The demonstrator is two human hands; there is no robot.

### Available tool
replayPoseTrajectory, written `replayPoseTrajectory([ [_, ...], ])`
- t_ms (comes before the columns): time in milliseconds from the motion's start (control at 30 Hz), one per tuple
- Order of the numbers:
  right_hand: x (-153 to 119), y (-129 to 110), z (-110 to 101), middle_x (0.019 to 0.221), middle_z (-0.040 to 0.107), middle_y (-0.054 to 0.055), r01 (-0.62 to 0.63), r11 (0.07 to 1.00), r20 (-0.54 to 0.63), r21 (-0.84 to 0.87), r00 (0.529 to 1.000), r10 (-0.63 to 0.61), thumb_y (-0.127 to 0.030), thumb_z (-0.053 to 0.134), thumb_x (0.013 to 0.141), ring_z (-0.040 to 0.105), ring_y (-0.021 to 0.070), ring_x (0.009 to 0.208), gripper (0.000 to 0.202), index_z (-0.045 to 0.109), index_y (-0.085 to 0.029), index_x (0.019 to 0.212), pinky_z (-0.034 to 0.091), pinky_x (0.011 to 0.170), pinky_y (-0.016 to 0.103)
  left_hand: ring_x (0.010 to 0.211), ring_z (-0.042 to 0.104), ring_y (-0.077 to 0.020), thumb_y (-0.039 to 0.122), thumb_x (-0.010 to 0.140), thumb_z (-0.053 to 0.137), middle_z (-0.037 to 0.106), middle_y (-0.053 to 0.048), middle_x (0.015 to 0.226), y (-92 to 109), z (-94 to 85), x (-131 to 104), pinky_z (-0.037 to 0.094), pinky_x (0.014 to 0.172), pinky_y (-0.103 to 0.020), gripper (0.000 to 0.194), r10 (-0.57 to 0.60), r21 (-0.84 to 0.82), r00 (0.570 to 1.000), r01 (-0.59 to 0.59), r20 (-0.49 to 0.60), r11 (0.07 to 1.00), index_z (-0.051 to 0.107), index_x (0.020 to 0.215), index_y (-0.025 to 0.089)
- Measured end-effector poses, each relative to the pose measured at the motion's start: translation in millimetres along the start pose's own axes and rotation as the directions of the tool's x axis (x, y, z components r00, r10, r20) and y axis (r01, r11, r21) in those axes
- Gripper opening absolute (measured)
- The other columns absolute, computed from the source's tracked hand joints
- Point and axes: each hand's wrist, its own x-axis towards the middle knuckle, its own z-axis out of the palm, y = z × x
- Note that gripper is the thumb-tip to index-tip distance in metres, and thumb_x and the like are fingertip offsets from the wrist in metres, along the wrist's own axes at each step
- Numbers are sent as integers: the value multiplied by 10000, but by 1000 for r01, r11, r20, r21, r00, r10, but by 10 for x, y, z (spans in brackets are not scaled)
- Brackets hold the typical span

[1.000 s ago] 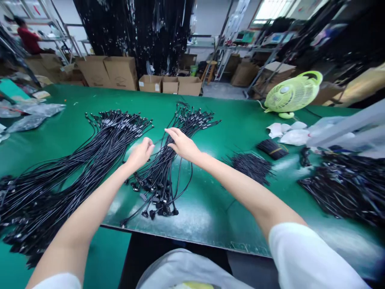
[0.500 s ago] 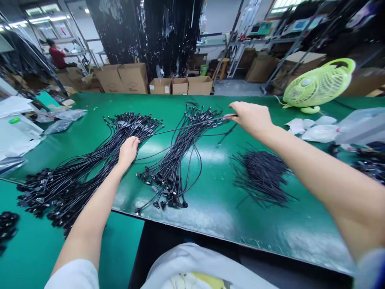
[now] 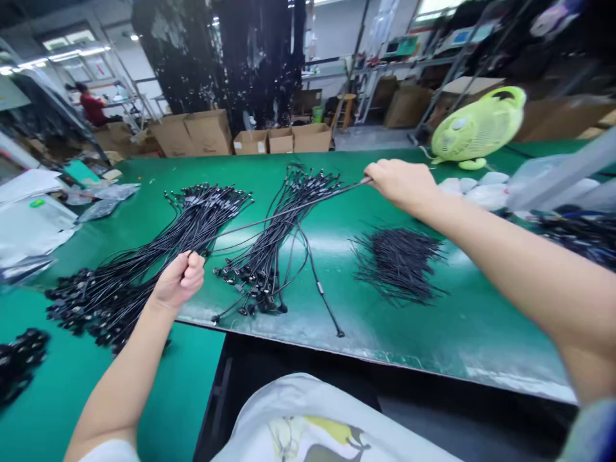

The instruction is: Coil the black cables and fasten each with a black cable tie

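Observation:
A black cable (image 3: 345,189) runs nearly straight between my two hands, across the table. My left hand (image 3: 180,280) is closed around its near-left end, in front of the left bundle of black cables (image 3: 192,221). On the right, my right hand (image 3: 399,183) pinches the other end, raised above the table. Beneath the stretched cable lies a second, smaller cable bundle (image 3: 274,240), with dark connectors at both ends. One loose cable (image 3: 323,290) trails from it toward the table's front edge. A pile of short black ties or strips (image 3: 404,263) sits below my right forearm.
On the green table (image 3: 308,350), a lime-green fan (image 3: 476,128) stands at the back right. White packets (image 3: 488,191) and more dark cables (image 3: 582,234) lie at the right. Papers and plastic bags (image 3: 36,212) cover the left. Cardboard boxes (image 3: 206,131) stand behind the table.
My left hand has moved down toward me, away from the left bundle, and the cable is now drawn taut. One cable end has swung toward the front edge. The view has shifted slightly.

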Motion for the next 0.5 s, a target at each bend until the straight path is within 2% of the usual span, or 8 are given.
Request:
replayPoseTrajectory([
  [67,-196,-177,61,975,642,151,72,997,80,-3,994,-71,-342,390,1005,588,186,834,312,565,-111,1118,167,551,283,452,511,-7,303,852,661,543,56,574,-16,43,-96,400,433,-67,176,90,-135,987,-109,-136,985,631,745,167],
  [100,-316,-298,94,935,643,150,88,996,128,-10,988,-86,-321,384,1004,591,181,768,295,559,-112,1119,165,536,283,537,581,-21,297,889,612,599,40,633,-59,88,-102,460,512,-79,158,109,-129,974,-136,-198,982,646,794,176],
  [200,-773,-750,99,874,644,133,227,973,269,44,935,-230,-236,412,976,584,167,638,223,564,-120,1092,165,498,273,849,694,-142,330,921,550,719,-64,920,-312,308,-13,559,775,-249,214,101,192,966,-55,-239,980,674,952,158],
  [267,-1101,-1075,-30,874,648,96,412,884,264,220,848,-460,-189,461,943,604,158,684,148,584,-151,1017,189,498,255,1024,667,-216,367,906,560,706,-111,1093,-559,518,39,525,908,-341,286,130,496,978,-32,-165,868,673,1048,146],
  [333,-1320,-1351,-236,848,644,64,514,782,152,353,793,-590,-196,452,950,605,144,697,143,592,-171,959,198,508,249,1104,627,-234,387,896,558,691,-106,1161,-807,745,18,465,991,-365,322,108,716,994,-65,-14,695,673,1096,163],
  [400,-1351,-1496,-430,833,640,57,501,765,57,404,821,-568,-247,421,974,591,135,678,199,600,-172,929,196,510,251,1002,645,-206,386,910,524,725,-71,1032,-982,921,-61,457,968,-343,313,-18,803,992,-92,127,589,674,1093,182],
  [433,-1306,-1499,-493,833,641,59,464,780,39,421,849,-527,-287,418,980,586,135,675,231,606,-169,913,202,511,249,892,651,-183,383,917,510,726,-48,902,-1028,973,-103,477,905,-320,303,-93,807,982,-79,164,586,675,1074,183],
  [500,-1169,-1374,-519,846,651,62,381,793,54,475,887,-459,-370,445,969,592,146,706,279,619,-171,883,246,529,238,639,575,-125,391,919,511,611,10,633,-1035,996,-159,485,696,-256,295,-199,736,966,13,165,677,672,1013,163],
])
